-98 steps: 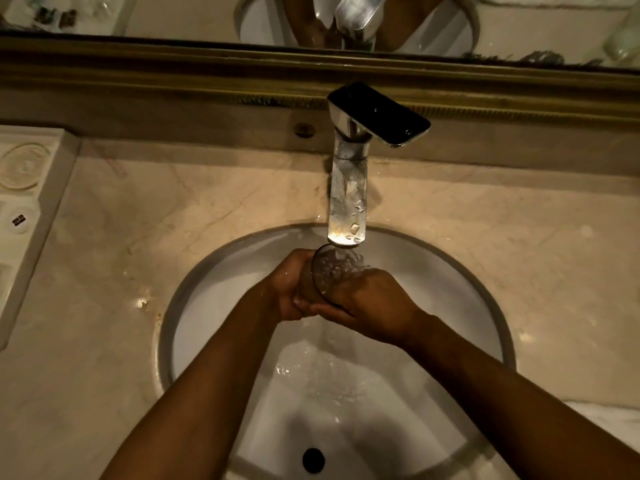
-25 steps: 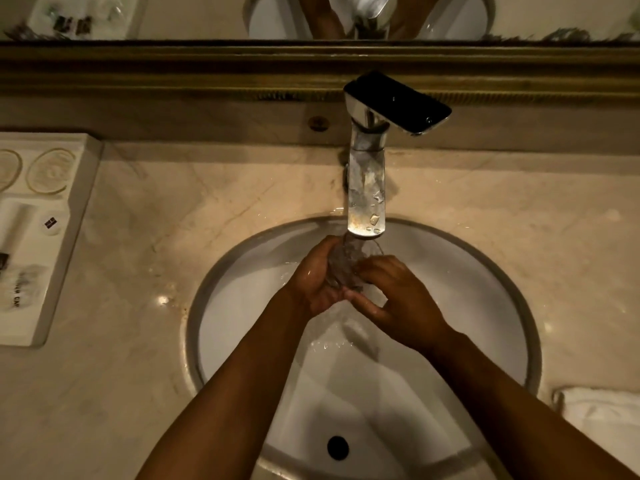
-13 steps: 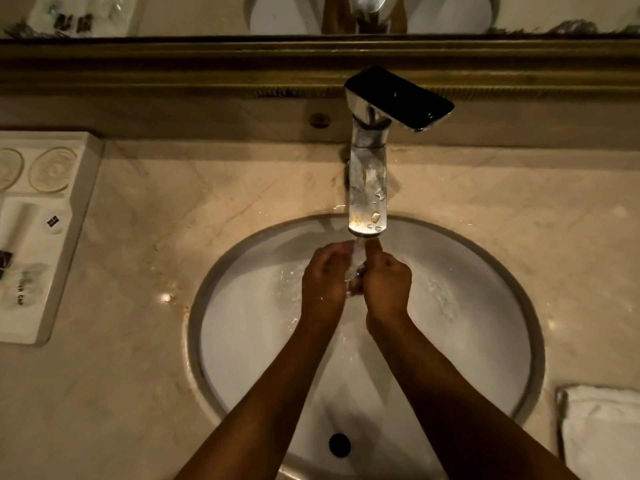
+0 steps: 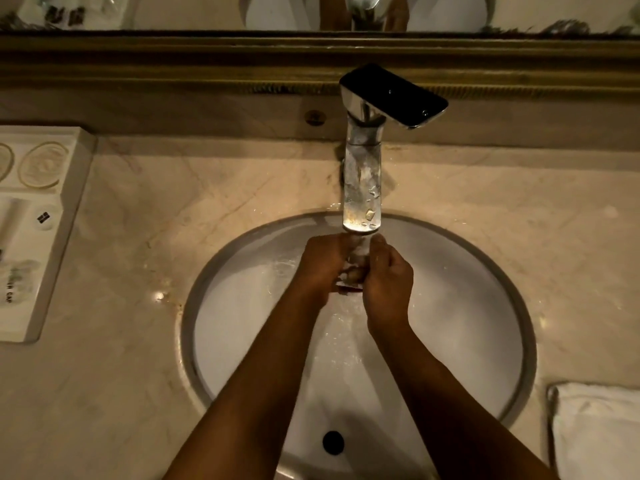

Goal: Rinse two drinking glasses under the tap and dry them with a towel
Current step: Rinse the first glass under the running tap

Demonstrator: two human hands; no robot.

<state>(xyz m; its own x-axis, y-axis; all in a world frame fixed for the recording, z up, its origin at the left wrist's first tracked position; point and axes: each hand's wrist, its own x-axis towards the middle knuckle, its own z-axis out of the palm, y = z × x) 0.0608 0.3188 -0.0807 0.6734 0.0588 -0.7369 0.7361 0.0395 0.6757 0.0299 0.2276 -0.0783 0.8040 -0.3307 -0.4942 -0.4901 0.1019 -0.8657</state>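
Note:
A clear drinking glass [image 4: 356,263] is held right under the chrome tap [image 4: 362,188], with water running over it. My left hand [image 4: 323,263] wraps its left side and my right hand [image 4: 388,275] wraps its right side, so most of the glass is hidden between them. Both hands are over the white round sink [image 4: 485,323]. A folded white towel [image 4: 595,431] lies on the counter at the lower right. No second glass shows.
A white amenity tray [image 4: 38,230] sits on the marble counter [image 4: 138,237] at the left. A framed mirror runs along the back wall. The dark drain [image 4: 333,442] is at the near side of the basin.
The hands have turned the glass from tilted to nearly upright under the spout and closed on it from both sides. The view has shifted slightly, showing more of the towel.

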